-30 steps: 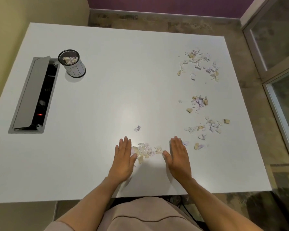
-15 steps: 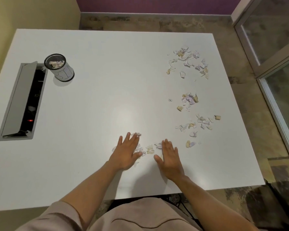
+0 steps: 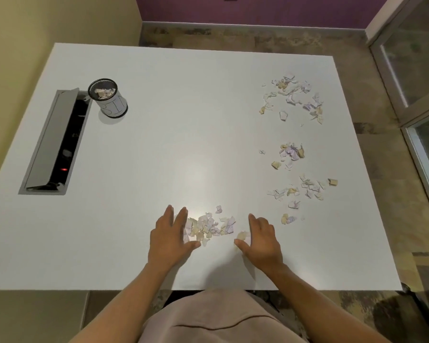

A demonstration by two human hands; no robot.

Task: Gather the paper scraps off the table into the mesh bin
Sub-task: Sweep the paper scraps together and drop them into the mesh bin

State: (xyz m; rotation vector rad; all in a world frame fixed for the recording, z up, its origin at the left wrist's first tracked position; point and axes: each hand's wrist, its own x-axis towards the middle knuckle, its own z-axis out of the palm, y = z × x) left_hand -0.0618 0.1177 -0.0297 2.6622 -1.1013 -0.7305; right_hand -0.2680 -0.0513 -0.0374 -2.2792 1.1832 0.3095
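A small heap of torn paper scraps point(image 3: 209, 226), lilac and cream, lies on the white table point(image 3: 159, 149) near its front edge. My left hand point(image 3: 170, 235) rests flat on the table at the heap's left side, fingers straight. On the heap's right my right hand point(image 3: 261, 240) lies flat too, thumb by a cream scrap. More scraps lie in loose clusters at the far right point(image 3: 292, 97), mid right point(image 3: 290, 153) and near right point(image 3: 305, 189). The black mesh bin point(image 3: 108, 99) stands far left with some scraps inside.
An open cable hatch point(image 3: 53, 142) with a raised grey lid is sunk into the table beside the bin. A yellow wall runs along the left. Stone floor and glass doors point(image 3: 421, 78) lie to the right.
Both hands have drawn slightly apart and the scraps between them now form one wider heap. The stray scrap above the heap has been swept in next to it.
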